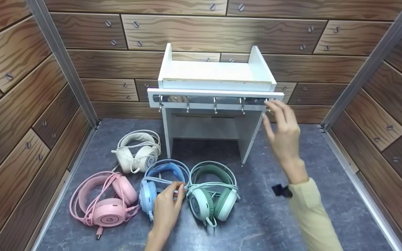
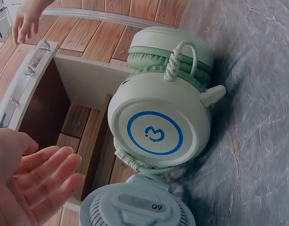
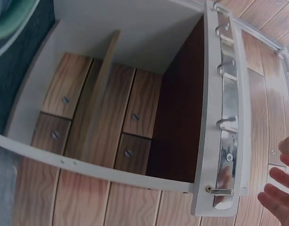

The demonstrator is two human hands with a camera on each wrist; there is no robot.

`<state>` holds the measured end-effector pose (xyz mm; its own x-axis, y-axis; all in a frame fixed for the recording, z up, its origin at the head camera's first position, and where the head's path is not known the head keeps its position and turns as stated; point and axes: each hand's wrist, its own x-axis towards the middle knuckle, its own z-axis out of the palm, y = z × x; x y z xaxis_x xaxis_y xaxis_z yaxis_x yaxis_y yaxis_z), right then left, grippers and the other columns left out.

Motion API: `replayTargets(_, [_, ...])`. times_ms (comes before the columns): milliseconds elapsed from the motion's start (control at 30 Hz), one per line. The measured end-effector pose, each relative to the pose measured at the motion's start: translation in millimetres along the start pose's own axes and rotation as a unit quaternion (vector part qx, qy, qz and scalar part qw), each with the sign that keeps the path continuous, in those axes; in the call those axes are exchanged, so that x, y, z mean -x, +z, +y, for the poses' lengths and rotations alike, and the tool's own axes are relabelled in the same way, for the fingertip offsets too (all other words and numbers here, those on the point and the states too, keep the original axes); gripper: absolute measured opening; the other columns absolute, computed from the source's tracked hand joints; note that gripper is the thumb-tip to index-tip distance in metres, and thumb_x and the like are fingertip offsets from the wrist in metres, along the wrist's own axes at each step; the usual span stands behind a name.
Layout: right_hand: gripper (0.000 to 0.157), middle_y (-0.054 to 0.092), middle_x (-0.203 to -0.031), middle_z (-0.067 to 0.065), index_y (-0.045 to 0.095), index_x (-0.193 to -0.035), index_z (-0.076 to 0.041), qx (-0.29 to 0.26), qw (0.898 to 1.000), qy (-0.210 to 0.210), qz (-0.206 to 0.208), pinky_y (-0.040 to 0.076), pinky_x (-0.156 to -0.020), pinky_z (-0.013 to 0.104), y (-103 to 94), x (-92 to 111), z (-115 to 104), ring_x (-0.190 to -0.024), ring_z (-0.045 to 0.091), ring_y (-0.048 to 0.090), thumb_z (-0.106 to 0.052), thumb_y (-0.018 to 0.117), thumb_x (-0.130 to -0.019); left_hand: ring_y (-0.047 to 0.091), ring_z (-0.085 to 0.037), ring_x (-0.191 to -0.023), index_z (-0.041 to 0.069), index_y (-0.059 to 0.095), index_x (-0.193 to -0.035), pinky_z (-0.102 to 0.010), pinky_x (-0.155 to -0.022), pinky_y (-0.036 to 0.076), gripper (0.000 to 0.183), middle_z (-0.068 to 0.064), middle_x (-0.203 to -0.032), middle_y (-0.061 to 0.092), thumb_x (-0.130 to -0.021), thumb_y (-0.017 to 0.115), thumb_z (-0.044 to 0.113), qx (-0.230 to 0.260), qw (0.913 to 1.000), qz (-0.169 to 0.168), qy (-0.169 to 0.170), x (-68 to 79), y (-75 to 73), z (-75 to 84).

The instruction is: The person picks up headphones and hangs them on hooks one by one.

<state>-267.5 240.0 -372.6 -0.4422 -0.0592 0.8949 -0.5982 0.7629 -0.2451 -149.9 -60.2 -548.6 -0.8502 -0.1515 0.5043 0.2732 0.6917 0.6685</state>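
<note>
My left hand is over the blue headphones, close to the mint-green headphones. In the left wrist view its fingers are loosely extended, palm showing, and it holds nothing; the mint-green ear cup stands beside it. My right hand hovers by the right end of a white board with a metal hook rail, fingers spread and holding nothing. The right wrist view shows its fingertips beside the rail's end hook. The hooks hold no headphones.
The rail runs along the front of a small white shelf stand with an open lower part. White headphones and pink headphones lie on the dark floor to the left, cables wound around them. Wood-patterned walls enclose the space.
</note>
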Motion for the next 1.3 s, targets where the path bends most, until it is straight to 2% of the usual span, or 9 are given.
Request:
replayTargets(167, [0.04,0.057,-0.138,0.016,0.06,-0.134,-0.003,0.022,0.999,-0.031,-0.035,0.031,-0.12,0.04,13.3,-24.8,11.9,-0.136,0.036,0.046,-0.008,0.069,-0.096,0.068,-0.005,-0.073,0.018,0.075,-0.096,-0.031,-0.064,0.056,0.008,0.008,-0.089,0.075,-0.098,0.068,0.021,-0.016,0.9999,0.001,0.0,2.8,-1.1,-1.2])
replayTargets(333, [0.046,0.049,-0.149,0.017,0.053,-0.143,-0.003,0.071,0.993,-0.051,-0.084,0.023,-0.123,0.041,26.7,-43.4,20.2,-0.146,0.035,0.035,-0.021,0.062,-0.101,0.066,-0.004,-0.072,0.019,0.075,-0.095,-0.032,-0.065,0.055,0.007,0.011,-0.086,0.073,-0.097,0.068,0.02,-0.023,0.9997,-0.009,0.006,7.0,1.0,-2.1])
replayTargets(467, [0.053,0.046,-0.153,0.017,0.048,-0.148,-0.004,0.106,0.986,-0.061,-0.114,0.017,-0.125,0.046,35.7,-51.3,25.3,-0.148,0.035,0.031,-0.03,0.058,-0.103,0.065,-0.002,-0.071,0.019,0.074,-0.094,-0.032,-0.064,0.054,0.007,0.012,-0.085,0.073,-0.097,0.068,0.02,-0.02,0.9997,-0.016,0.005,9.5,3.5,-3.3])
replayTargets(667, [0.056,0.047,-0.151,0.018,0.045,-0.15,-0.005,0.141,0.977,-0.071,-0.142,0.01,-0.125,0.05,43.8,-52.9,31.3,-0.146,0.037,0.034,-0.038,0.052,-0.105,0.067,-0.002,-0.072,0.018,0.074,-0.096,-0.033,-0.066,0.055,0.006,0.011,-0.088,0.074,-0.097,0.068,0.019,-0.017,0.9991,-0.037,-0.006,12.3,5.5,-3.1])
replayTargets(867, [0.055,0.05,-0.148,0.018,0.045,-0.149,-0.005,0.142,0.976,-0.079,-0.142,0.012,-0.125,0.049,45.7,-53.8,31.8,-0.144,0.037,0.038,-0.039,0.051,-0.106,0.066,-0.002,-0.073,0.018,0.074,-0.099,-0.03,-0.066,0.055,0.008,0.011,-0.088,0.073,-0.098,0.066,0.021,-0.014,0.9978,-0.063,-0.019,16.9,8.2,-0.2])
replayTargets(1033, [0.055,0.05,-0.149,0.016,0.045,-0.15,-0.006,0.144,0.976,-0.081,-0.142,0.017,-0.124,0.05,45.2,-54.0,32.6,-0.14,0.037,0.041,-0.039,0.049,-0.106,0.064,0.0,-0.071,0.017,0.072,-0.104,-0.029,-0.064,0.053,0.01,0.012,-0.088,0.071,-0.098,0.067,0.023,-0.017,0.9958,-0.08,-0.042,23.6,13.0,2.7])
replayTargets(1300, [0.054,0.05,-0.149,0.015,0.045,-0.15,-0.008,0.145,0.976,-0.084,-0.142,0.017,-0.124,0.051,45.7,-53.3,34.0,-0.139,0.037,0.042,-0.039,0.047,-0.107,0.069,-0.012,-0.074,0.006,0.069,-0.109,-0.036,-0.069,0.055,0.024,0.0,-0.095,0.072,-0.096,0.069,0.027,-0.029,0.9951,-0.078,-0.055,38.2,21.2,5.6])
